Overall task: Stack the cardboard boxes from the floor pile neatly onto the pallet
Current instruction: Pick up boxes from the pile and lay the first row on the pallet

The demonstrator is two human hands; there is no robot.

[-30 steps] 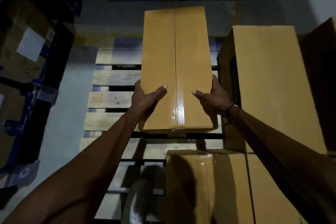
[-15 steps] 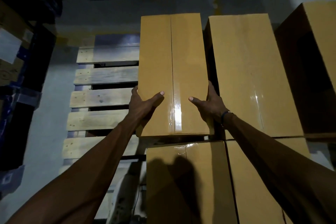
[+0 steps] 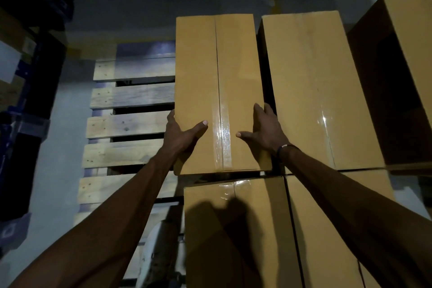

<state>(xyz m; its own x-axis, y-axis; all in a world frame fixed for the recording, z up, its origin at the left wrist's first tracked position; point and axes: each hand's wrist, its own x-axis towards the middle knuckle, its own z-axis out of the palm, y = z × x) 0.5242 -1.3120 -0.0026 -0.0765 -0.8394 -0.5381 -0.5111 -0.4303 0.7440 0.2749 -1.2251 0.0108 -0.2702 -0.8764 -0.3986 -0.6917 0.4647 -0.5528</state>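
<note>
I hold a long tan cardboard box (image 3: 217, 82) with a taped centre seam over the wooden pallet (image 3: 131, 98). My left hand (image 3: 181, 138) grips its near left edge, thumb on top. My right hand (image 3: 265, 132) grips its near right edge, thumb on top, fingers down the side. The box lies close beside a second long box (image 3: 313, 91) on its right, with a narrow dark gap between them. Two more boxes, one (image 3: 236, 231) directly below my hands and one (image 3: 327, 236) to its right, fill the pallet's near side.
Bare pallet slats lie to the left of the held box. A dark open-sided box (image 3: 402, 72) stands at the far right. Blue racking with cartons (image 3: 21, 91) lines the left edge. A shoe (image 3: 161, 252) shows beside the near box. More boxes sit along the top.
The held box has moved right and down, from hovering mid-pallet to lying close alongside the right-hand box. Both hands keep the same grip.
</note>
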